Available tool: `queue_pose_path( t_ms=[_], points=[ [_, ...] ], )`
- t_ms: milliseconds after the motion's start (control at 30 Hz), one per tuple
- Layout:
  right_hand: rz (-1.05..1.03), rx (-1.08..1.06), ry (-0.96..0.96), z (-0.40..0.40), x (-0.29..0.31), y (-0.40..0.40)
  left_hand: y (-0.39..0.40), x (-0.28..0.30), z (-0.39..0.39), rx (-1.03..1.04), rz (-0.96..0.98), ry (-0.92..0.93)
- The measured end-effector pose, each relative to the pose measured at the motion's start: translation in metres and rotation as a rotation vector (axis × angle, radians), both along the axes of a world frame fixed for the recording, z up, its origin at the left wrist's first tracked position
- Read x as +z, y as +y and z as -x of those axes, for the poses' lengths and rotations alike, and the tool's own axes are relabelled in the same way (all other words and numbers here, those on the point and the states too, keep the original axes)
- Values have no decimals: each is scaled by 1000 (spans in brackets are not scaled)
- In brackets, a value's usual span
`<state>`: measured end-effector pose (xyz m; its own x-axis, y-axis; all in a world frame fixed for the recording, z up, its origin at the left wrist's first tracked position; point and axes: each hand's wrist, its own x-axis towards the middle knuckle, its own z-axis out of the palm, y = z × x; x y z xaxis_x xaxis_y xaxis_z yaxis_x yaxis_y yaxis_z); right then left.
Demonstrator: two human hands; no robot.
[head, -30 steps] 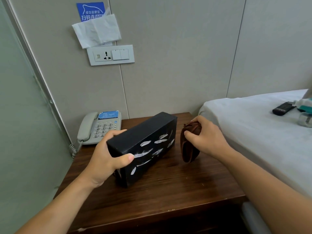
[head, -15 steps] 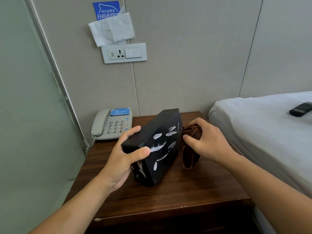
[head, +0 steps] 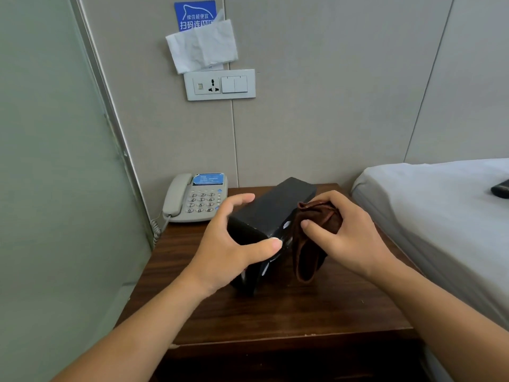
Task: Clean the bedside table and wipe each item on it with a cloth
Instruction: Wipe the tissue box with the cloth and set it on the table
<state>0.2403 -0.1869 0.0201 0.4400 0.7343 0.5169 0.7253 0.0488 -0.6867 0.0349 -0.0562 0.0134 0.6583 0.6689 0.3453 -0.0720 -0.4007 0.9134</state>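
A black box [head: 271,209] with white feather marks stands on the dark wooden bedside table [head: 275,312], its long side pointing away from me. My left hand [head: 234,249] grips its near end, thumb on the right face and fingers over the top. My right hand [head: 349,238] holds a bunched brown cloth [head: 311,244] against the box's right side; the cloth's lower part hangs down to the tabletop. A grey telephone [head: 197,198] sits at the table's back left corner.
A bed with a white sheet [head: 440,216] borders the table on the right, with a black remote [head: 500,190] at the frame edge. On the wall behind are a socket panel [head: 219,84], a white tissue [head: 202,48] and a blue sign [head: 194,15]. A glass partition [head: 55,188] stands on the left.
The box has turned so its long side now points away from me, and its feather face is mostly hidden. My right hand has brought the cloth against the box's side.
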Motion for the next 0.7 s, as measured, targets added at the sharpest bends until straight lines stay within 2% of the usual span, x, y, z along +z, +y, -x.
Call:
queue_pose_path(
  t_ms=[100,300,400,567,700],
  points=[
    [-63,20,40,5,3,-4,-2,14,2,51,-216,122],
    [-249,80,33,24,18,-16,-9,21,-2,10,-372,244],
    [-159,121,-10,28,21,-17,-9,14,-9,-55,-421,322],
    [180,88,-123,28,13,-18,-13,-1,-17,-84,-580,454],
    [275,30,-273,26,7,-15,-12,-10,-20,-45,-536,431]
  ],
)
